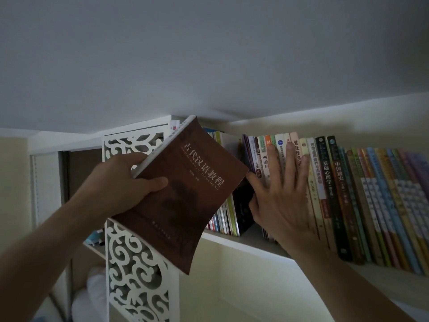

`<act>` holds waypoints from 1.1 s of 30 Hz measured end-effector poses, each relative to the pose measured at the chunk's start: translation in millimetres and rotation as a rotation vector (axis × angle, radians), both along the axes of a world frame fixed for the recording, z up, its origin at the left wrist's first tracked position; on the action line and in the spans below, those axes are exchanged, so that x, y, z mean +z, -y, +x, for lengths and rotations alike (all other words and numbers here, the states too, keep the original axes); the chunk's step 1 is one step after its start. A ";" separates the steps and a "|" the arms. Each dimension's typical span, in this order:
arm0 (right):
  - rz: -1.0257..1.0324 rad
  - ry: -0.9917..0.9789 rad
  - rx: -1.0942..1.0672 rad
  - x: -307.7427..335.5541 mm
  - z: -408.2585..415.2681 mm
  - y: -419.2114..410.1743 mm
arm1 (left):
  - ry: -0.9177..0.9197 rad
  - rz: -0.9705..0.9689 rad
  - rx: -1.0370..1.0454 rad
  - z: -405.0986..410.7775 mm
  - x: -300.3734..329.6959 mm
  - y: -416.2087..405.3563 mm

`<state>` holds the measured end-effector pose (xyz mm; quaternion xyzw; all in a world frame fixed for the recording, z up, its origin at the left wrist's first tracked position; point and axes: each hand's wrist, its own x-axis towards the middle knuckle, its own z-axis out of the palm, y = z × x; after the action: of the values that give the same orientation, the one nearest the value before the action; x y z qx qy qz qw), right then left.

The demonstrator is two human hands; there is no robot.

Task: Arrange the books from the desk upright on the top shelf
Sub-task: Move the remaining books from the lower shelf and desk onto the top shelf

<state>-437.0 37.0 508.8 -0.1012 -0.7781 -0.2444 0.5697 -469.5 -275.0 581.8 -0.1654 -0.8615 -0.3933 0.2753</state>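
Observation:
My left hand [125, 182] grips a brown paperback [185, 194] by its spine edge, thumb across the cover, holding it tilted in front of the top shelf [246, 240]. My right hand [281, 194] presses flat with straight fingers against the spines of a leaning row of upright books [348, 201] to the right. Between that row and a smaller group of thin books [226, 214] on the left lies a dark gap, partly hidden behind the brown paperback.
A white carved openwork side panel [132, 263] bounds the shelf's left end. The ceiling sits close above the books. Below the shelf is a pale back wall; pale bundles lie in the lower left compartment [92, 287].

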 end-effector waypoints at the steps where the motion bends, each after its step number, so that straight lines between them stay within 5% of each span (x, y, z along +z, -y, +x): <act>1: -0.004 -0.005 0.007 -0.5 -0.4 -0.1 | 0.008 0.007 -0.005 -0.4 -0.1 0.1; 14: -0.008 0.006 -0.001 0.1 -0.6 4.8 | 0.058 0.132 -0.108 17.9 -13.7 -5.5; 25: -0.094 0.033 -0.023 12.7 -9.6 19.4 | -0.158 0.023 -0.055 53.5 -40.1 -36.8; 33: -0.081 0.009 0.039 10.8 -16.1 18.3 | -0.216 0.132 -0.017 58.7 -70.6 -46.3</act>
<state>-453.1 18.7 519.6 -0.1077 -0.7916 -0.2020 0.5665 -410.8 -228.7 511.2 -0.1957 -0.7977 -0.4313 0.3733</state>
